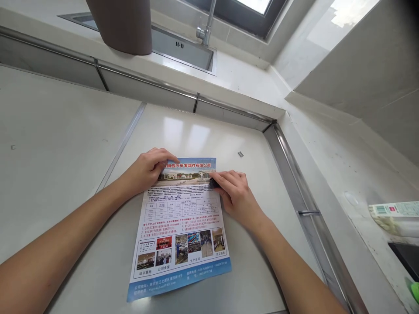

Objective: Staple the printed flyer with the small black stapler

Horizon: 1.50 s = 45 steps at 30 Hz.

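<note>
A printed flyer [183,213] with a blue border, red Chinese headings, a table and small photos lies on a white panel. My left hand [152,165] grips its upper left corner, index finger along the top edge. At the upper right edge, my right hand [234,189] is closed around a small black stapler [214,183], most of it hidden by the fingers. Beside its tip, rows of thin staple-like marks [203,176] cross the flyer's picture. Just right of the flyer, a short grey strip of staples [240,154] rests on the panel.
Loose staples [13,147] lie on the left panel, past a seam [126,135]. Beyond a metal-edged rim [183,95] are a sink [196,54], a faucet [204,35] and a brown bin [124,26]. A white-and-green package [396,209] sits at right.
</note>
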Motion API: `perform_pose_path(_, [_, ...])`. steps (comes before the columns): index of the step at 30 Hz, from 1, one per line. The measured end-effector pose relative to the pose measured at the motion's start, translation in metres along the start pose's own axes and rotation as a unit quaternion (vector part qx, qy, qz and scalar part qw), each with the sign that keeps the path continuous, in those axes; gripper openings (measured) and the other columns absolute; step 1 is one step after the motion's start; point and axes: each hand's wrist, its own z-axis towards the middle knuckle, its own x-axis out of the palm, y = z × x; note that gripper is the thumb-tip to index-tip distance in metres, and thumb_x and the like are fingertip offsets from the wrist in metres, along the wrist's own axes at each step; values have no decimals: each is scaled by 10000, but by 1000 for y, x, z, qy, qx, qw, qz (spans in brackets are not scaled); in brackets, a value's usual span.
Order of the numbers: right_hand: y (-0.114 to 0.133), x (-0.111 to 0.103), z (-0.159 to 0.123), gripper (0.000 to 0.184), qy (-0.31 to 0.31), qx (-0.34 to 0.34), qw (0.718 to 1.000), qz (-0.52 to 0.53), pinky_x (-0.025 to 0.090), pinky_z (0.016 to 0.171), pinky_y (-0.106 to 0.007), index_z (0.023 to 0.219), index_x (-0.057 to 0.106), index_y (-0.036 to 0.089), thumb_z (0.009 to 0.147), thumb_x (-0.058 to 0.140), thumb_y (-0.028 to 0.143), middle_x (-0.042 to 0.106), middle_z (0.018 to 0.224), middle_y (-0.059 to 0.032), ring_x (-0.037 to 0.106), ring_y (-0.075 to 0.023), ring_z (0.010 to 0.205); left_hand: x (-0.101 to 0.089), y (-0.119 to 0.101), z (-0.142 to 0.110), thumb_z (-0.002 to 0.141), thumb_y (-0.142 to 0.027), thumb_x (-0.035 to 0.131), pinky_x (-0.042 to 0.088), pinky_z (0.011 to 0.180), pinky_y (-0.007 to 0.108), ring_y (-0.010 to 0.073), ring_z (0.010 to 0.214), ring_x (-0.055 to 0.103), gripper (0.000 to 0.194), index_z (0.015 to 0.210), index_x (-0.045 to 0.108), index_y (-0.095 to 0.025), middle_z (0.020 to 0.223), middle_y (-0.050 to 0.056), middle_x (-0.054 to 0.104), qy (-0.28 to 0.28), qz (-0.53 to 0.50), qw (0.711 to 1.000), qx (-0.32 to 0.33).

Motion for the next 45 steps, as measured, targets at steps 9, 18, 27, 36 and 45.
perform_pose_path(9, [3, 0, 1, 398, 11, -8, 1000, -15, 379, 966, -436, 1365, 542, 261, 1020, 436, 91, 694, 1283, -76, 619, -247, 1093, 1, -3, 1, 988, -244, 427, 532, 872, 416, 234, 952, 634, 354, 1063, 772, -276, 1075, 42, 748, -9, -8, 1000, -3])
perform_pose_path(18, [5, 1, 2, 380, 19, -3, 1000, -22, 373, 969, -441, 1345, 552, 250, 1018, 440, 91, 696, 1265, -77, 610, -247, 1084, 2, -3, 1, 995, -254, 435, 530, 900, 414, 234, 987, 639, 331, 1058, 760, -251, 1088, 45, 756, -9, -9, 1000, -10])
perform_pose_path(27, [8, 1, 2, 358, 17, 4, 999, -37, 366, 956, -427, 1331, 563, 229, 1018, 458, 90, 701, 1240, -78, 598, -245, 1084, 2, -3, 1, 997, -230, 445, 508, 884, 394, 230, 990, 633, 325, 1077, 759, -215, 1095, 68, 756, -6, -4, 1000, 1])
perform_pose_path(36, [12, 3, 4, 332, 20, 19, 998, -58, 360, 948, -423, 1291, 589, 227, 1008, 485, 88, 710, 1192, -57, 599, -235, 1046, 4, -2, 1, 979, -195, 448, 504, 877, 389, 226, 969, 635, 329, 1063, 766, -213, 1078, 70, 759, -14, -10, 1000, 5])
perform_pose_path(45, [20, 14, 4, 397, 21, 38, 989, -141, 335, 973, -458, 1278, 606, 237, 952, 500, 37, 670, 1274, -83, 582, -270, 1091, 4, -2, 1, 971, -190, 448, 501, 893, 408, 238, 977, 625, 338, 1067, 771, -215, 1091, 67, 760, -10, -10, 1000, 2])
